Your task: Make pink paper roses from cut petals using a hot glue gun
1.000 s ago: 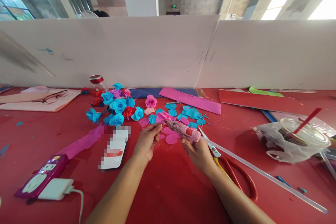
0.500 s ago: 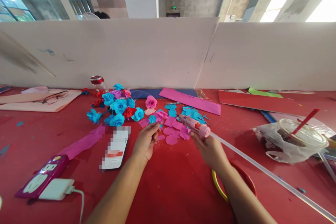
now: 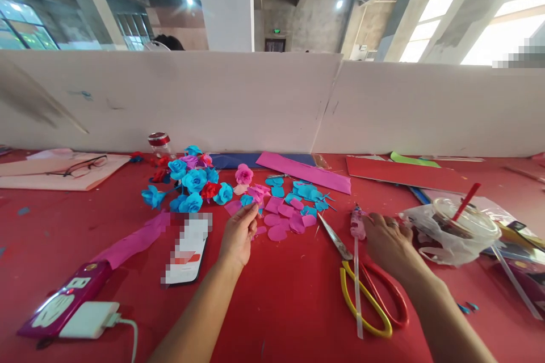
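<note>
My left hand (image 3: pixel 239 233) is held above the table with thumb and forefinger pinched together. What sits in the pinch is too small to make out against the pink petals (image 3: pixel 279 221) behind it. My right hand (image 3: pixel 388 236) rests low over the table at the right, fingers curled by the pink glue gun (image 3: pixel 357 223), whose handle the hand hides. A clear glue stick (image 3: pixel 357 289) runs back from the gun across scissors (image 3: pixel 335 235) with yellow and red handles. Blue petals (image 3: pixel 309 191) lie beyond the pink ones.
Blue, red and pink paper flowers (image 3: pixel 195 180) stand left of the petals. A phone (image 3: pixel 189 255), a purple power bank (image 3: pixel 68 295) and a white charger (image 3: pixel 90 319) lie at left. A bagged cup (image 3: pixel 464 227) stands at right. Behind runs a white partition (image 3: pixel 191 102).
My right hand has swung right and lowered the glue gun to the table, uncovering the scissors. The left hand keeps its pinch in nearly the same place. The view has tilted up slightly.
</note>
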The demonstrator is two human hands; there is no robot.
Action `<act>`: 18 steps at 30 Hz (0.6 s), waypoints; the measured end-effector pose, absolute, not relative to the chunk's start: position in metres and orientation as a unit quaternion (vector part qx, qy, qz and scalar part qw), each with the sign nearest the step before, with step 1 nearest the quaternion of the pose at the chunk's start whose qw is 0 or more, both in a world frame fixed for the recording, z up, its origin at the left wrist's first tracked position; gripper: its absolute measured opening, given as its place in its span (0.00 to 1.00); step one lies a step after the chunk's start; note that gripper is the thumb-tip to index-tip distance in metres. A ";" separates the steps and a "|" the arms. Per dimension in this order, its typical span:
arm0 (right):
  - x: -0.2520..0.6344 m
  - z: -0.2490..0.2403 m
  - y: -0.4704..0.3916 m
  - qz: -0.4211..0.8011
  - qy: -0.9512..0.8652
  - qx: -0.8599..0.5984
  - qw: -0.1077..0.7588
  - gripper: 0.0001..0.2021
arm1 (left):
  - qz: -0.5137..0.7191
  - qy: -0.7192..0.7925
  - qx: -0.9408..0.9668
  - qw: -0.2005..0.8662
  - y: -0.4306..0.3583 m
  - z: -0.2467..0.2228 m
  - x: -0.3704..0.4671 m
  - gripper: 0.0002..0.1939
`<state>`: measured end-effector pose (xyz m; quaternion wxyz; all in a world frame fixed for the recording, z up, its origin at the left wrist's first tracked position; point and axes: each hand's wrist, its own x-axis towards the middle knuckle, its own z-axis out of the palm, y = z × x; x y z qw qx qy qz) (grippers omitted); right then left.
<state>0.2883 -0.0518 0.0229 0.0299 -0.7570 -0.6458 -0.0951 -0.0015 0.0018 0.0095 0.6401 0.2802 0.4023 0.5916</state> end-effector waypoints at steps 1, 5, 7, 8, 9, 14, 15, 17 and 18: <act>0.265 0.030 -0.053 -0.089 -0.656 -0.742 0.109 0.15 | 0.597 0.401 0.275 0.638 0.001 0.009 0.000 0.13; 0.160 0.044 -0.048 0.019 -0.679 -0.632 0.373 0.05 | 0.620 0.386 0.246 0.638 -0.001 0.007 0.006 0.13; 0.122 0.039 -0.040 0.027 -0.671 -0.613 0.417 0.10 | 0.626 0.379 0.230 0.641 -0.003 0.007 0.008 0.14; 0.111 0.035 -0.036 0.029 -0.659 -0.614 0.434 0.11 | 0.627 0.379 0.221 0.643 -0.005 0.007 0.010 0.15; 0.105 0.031 -0.033 0.020 -0.648 -0.617 0.446 0.12 | 0.627 0.382 0.213 0.645 -0.006 0.007 0.012 0.15; 0.115 0.016 -0.026 -0.093 -0.611 -0.633 0.466 0.14 | 0.620 0.381 0.194 0.658 -0.015 0.006 0.023 0.15; 0.119 0.016 -0.026 -0.114 -0.612 -0.630 0.463 0.14 | 0.619 0.378 0.192 0.661 -0.016 0.006 0.025 0.15; 0.123 0.017 -0.027 -0.144 -0.614 -0.625 0.460 0.13 | 0.616 0.379 0.189 0.665 -0.019 0.005 0.029 0.14; 0.124 0.017 -0.027 -0.152 -0.614 -0.625 0.459 0.13 | 0.613 0.381 0.187 0.666 -0.019 0.005 0.030 0.14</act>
